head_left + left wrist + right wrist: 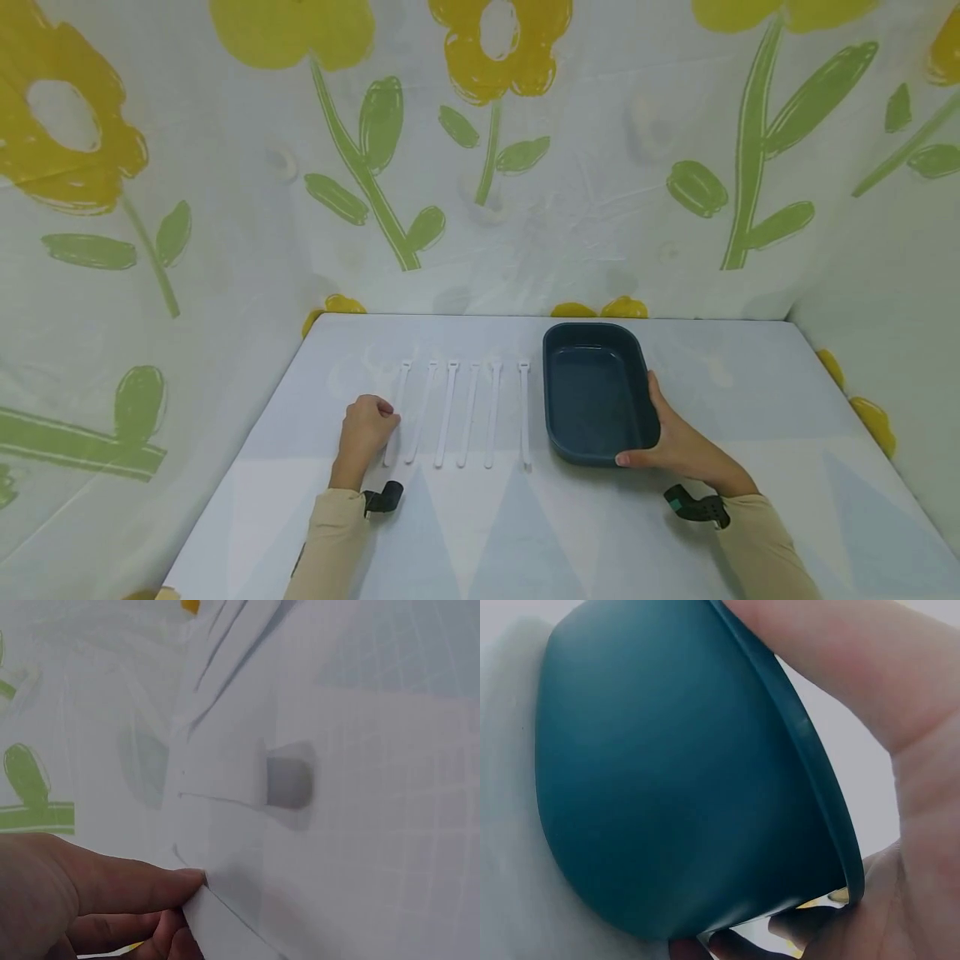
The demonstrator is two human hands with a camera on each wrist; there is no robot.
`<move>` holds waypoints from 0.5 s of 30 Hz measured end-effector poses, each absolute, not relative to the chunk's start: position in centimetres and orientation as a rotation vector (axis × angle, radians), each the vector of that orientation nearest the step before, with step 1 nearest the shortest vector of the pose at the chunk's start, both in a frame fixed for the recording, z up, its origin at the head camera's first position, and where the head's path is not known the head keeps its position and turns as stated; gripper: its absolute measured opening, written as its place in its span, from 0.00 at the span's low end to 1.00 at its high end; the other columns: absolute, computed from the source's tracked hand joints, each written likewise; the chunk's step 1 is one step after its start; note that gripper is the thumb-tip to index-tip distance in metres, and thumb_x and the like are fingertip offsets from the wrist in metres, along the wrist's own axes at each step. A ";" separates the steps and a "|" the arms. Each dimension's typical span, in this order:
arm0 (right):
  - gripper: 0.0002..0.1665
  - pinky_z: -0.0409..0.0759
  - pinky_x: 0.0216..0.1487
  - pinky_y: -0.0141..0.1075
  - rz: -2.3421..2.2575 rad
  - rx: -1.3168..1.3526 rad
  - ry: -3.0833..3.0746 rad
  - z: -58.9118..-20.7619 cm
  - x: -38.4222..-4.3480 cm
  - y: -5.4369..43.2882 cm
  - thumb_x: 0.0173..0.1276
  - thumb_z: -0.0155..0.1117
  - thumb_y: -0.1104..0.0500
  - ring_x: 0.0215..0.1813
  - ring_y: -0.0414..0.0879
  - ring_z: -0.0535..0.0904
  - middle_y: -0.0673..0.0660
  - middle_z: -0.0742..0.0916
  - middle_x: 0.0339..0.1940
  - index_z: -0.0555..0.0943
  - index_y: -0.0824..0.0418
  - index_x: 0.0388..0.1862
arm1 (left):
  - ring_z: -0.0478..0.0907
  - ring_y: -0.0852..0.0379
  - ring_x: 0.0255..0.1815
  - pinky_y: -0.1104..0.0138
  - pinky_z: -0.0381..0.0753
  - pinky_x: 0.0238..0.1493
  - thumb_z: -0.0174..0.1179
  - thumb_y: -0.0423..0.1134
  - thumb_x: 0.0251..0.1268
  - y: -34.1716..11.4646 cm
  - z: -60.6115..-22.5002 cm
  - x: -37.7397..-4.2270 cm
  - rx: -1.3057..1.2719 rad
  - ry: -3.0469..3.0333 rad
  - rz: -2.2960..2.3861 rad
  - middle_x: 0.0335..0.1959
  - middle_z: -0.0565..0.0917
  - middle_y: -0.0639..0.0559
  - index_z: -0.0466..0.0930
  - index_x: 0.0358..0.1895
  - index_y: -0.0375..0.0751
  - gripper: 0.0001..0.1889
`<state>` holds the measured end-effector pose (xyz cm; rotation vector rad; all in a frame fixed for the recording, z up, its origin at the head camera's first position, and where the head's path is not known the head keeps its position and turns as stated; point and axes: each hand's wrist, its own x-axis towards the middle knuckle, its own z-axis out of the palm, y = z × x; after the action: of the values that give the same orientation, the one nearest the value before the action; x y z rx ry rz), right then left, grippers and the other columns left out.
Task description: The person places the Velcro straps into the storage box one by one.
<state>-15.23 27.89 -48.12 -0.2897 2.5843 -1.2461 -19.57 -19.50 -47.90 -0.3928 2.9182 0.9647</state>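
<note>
Several thin white plastic strips, each with a small wider head at its far end, lie side by side on the table. My left hand (366,429) pinches the leftmost strip (403,387) near its middle. In the left wrist view the thumb (142,883) presses at the strip's edge, with the other fingers curled below it. A dark teal rectangular dish (596,454) with rounded corners stands right of the strips. My right hand (675,437) grips its near right corner, thumb at the near rim and fingers along the right side. The dish's inside shows nothing in it.
The white table (720,358) carries pale blue triangles. A further strip (524,408) lies apart from the others, close to the dish's left side. Hanging cloth (585,225) with yellow flowers surrounds the table. Each sleeve has a black wrist camera (384,497) strapped on.
</note>
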 end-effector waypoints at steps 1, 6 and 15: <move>0.89 0.51 0.73 0.79 -1.242 -0.289 2.586 -48.1 -15.2 27.9 0.52 0.83 0.47 0.83 0.81 0.39 0.72 0.34 0.85 0.18 0.59 0.82 | 0.84 0.45 0.38 0.58 0.84 0.37 0.64 0.32 0.66 -19.5 -47.9 -19.6 -0.396 2.920 0.961 0.39 0.87 0.35 0.84 0.43 0.28 0.09; 0.89 0.51 0.74 0.79 -1.230 -0.285 2.588 -48.0 -15.2 27.8 0.53 0.83 0.47 0.82 0.81 0.39 0.72 0.34 0.85 0.18 0.59 0.82 | 0.83 0.46 0.37 0.57 0.84 0.39 0.63 0.31 0.66 -19.6 -48.2 -19.6 -0.388 2.921 0.954 0.39 0.86 0.36 0.84 0.44 0.28 0.09; 0.88 0.51 0.74 0.79 -1.230 -0.266 2.577 -48.0 -15.4 27.8 0.53 0.83 0.46 0.83 0.80 0.39 0.72 0.35 0.85 0.19 0.57 0.82 | 0.85 0.48 0.39 0.57 0.85 0.41 0.62 0.33 0.64 -20.5 -48.4 -20.1 -0.330 2.878 1.000 0.44 0.89 0.38 0.85 0.51 0.31 0.14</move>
<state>-15.40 27.75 -48.04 -0.2664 2.5770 -1.2301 -20.11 -20.49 -48.44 -0.3302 2.8778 0.9998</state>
